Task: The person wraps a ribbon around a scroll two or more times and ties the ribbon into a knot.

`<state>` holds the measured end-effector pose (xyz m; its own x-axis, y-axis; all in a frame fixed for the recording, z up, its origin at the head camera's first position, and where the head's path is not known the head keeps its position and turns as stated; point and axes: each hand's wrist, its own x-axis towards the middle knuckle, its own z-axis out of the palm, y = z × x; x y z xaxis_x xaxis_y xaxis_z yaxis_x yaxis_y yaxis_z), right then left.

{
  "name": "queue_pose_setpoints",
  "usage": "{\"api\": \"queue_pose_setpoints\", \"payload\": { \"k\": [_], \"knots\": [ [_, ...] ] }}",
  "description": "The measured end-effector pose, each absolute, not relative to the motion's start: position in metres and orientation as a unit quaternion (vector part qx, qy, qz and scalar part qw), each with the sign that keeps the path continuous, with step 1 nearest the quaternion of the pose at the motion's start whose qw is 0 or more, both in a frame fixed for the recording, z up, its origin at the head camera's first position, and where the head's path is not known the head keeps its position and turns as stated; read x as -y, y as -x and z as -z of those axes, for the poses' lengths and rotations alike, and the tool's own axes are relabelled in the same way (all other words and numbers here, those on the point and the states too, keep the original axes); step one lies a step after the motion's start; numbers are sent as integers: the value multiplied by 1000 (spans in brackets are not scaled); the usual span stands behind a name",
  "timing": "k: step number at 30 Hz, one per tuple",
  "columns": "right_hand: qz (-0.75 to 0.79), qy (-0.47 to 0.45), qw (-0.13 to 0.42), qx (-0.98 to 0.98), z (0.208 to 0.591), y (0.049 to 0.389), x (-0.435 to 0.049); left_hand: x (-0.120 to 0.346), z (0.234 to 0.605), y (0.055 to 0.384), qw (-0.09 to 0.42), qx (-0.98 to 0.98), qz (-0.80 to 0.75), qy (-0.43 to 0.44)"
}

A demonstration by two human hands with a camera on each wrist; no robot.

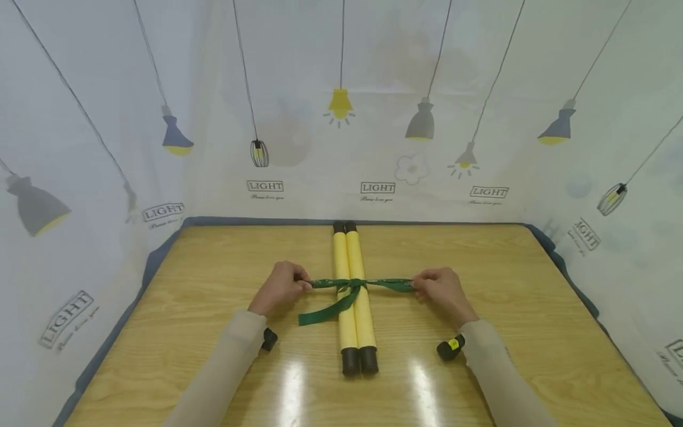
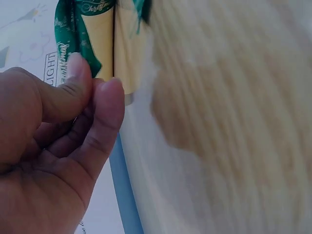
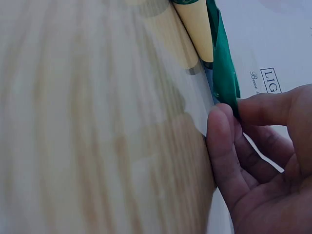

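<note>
Two yellow tubes (image 1: 348, 322) with black end caps lie side by side on the table, pointing away from me. Around their middle runs a green ribbon (image 1: 352, 284) with pale printed lettering, crossed in a knot or bow on top. My left hand (image 1: 281, 289) pinches the ribbon on the left between thumb and forefinger. On the right, my right hand (image 1: 441, 292) pinches another part of it the same way. Between the hands the ribbon stretches nearly straight across the tubes. One loose tail (image 1: 320, 316) hangs toward the front left.
The wooden table (image 1: 213, 273) shines with light reflections near its front. A white cloth wall (image 1: 320, 59) printed with lamps encloses its back and sides. Dark wrist-worn devices show at both sleeves, the right device (image 1: 450, 347) bearing a yellow patch.
</note>
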<state>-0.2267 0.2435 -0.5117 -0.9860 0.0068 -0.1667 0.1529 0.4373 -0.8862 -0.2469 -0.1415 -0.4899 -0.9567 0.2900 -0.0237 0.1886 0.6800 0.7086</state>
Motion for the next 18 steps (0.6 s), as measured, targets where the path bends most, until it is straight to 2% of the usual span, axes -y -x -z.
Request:
{"api": "queue_pose_setpoints", "payload": {
  "k": [4,13,18],
  "knots": [
    [528,-24,71,-846,512,227,-244,144,489,246,81,-907,-389,-141],
    [485,41,118,-865,504,238,-250,149,482,252,89,-902,-380,-182],
    [453,51,133,-880,500,236,-253,152,486,252,96,-904,-379,-175]
  ]
}}
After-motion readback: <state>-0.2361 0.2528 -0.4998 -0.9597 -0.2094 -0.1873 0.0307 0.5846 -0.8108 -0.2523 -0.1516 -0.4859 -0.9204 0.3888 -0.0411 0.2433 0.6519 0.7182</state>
